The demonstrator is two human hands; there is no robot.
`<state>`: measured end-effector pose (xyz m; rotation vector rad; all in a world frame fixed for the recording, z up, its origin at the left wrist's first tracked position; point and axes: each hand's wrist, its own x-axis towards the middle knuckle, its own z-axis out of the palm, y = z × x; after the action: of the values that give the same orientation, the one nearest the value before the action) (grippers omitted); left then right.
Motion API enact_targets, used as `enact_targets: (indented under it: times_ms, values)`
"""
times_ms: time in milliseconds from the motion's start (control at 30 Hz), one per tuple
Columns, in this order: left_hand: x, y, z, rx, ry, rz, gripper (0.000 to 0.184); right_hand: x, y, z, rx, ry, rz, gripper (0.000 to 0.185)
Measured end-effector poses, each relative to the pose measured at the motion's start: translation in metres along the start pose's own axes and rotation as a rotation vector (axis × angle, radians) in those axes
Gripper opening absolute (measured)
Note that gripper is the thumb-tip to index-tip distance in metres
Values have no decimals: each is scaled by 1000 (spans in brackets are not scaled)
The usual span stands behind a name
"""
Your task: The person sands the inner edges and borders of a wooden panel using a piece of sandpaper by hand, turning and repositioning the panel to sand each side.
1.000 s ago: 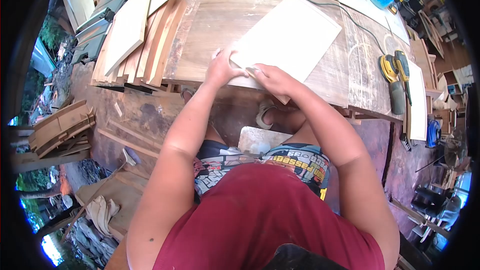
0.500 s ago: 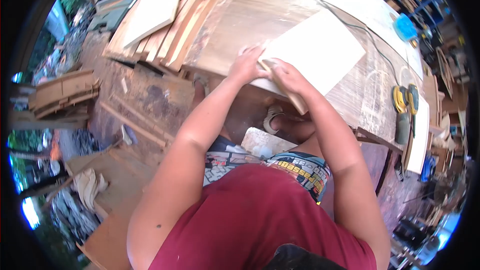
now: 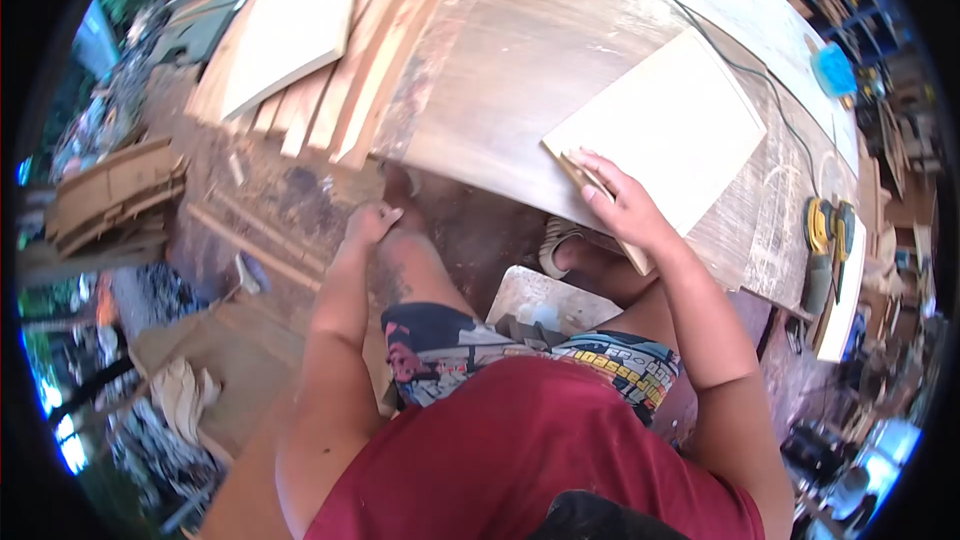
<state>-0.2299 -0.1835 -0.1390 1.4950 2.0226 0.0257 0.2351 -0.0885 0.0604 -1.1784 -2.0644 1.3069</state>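
A pale rectangular panel (image 3: 665, 125) lies at an angle on the wooden worktable (image 3: 490, 90). Along its near-left edge runs a narrow wooden strip (image 3: 636, 258), whose lower end sticks out past the table's front edge. My right hand (image 3: 622, 205) is closed on this strip, fingers over its upper part and thumb at its near side, with the palm above the panel. Away from the panel, my left hand (image 3: 373, 224) is down beside my knee, touching the leg. It holds nothing visible; its fingers are partly spread and partly hidden.
Boards and wooden strips (image 3: 345, 90) are stacked at the table's left end. A yellow sander (image 3: 820, 225) stands at the right end, and a dark cable (image 3: 735, 65) crosses the back. A blue container (image 3: 832, 70) is at the far right. A whitish stool (image 3: 545, 300) is between my legs.
My left hand has let go at the panel's corner and moved down and left to my knee. My right hand stays at the strip. The view has shifted, so the table sits further right.
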Motion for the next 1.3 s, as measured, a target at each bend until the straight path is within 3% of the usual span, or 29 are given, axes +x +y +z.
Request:
enact_targets:
  times_ms: [33,100,200,300,333,400,567,600,667,767,800,900,1033,1167,1233,1300]
  values:
    - [19,-13,2,70,-176,-124,51,-1,1,0,11,-25,-13,47]
    - [69,-57,29,135,-292,-95,66,-2,4,0,6,-5,39,49]
    - [121,-86,57,228,-438,-91,70,-1,-8,-3,3,-68,54,51]
    - [147,-96,70,315,-482,-19,74,2,-11,-4,-29,-87,25,51]
    - [154,-119,92,224,-290,31,73,3,-12,-4,-24,-92,40,52]
    - [156,-103,93,182,-386,16,72,4,-17,-5,-40,-105,65,52]
    - [132,-34,12,54,-776,-110,68,6,-22,-5,-52,-117,68,54]
    - [138,-52,26,61,-761,-106,68,5,-22,-5,-59,-111,59,54]
    - [148,-106,77,180,-437,69,67,4,-20,-5,-68,-96,51,55]
    - [153,-112,80,226,-461,64,64,3,-16,-5,-99,-98,22,55]
    - [144,-84,50,178,-626,-18,70,3,-14,-5,-102,-103,4,55]
    - [119,-40,18,213,-623,-48,73,2,-12,-4,-108,-97,-24,54]
    - [120,-57,41,219,-508,34,75,0,-8,-3,-107,-86,-22,54]
    - [120,-48,38,164,-585,-133,75,-2,-3,-2,-92,-63,-41,55]
    - [137,-96,83,-34,-459,-70,75,-3,4,-1,-123,-34,-43,56]
    - [131,-87,67,41,-494,-55,74,-3,5,-1,-53,-65,-68,56]
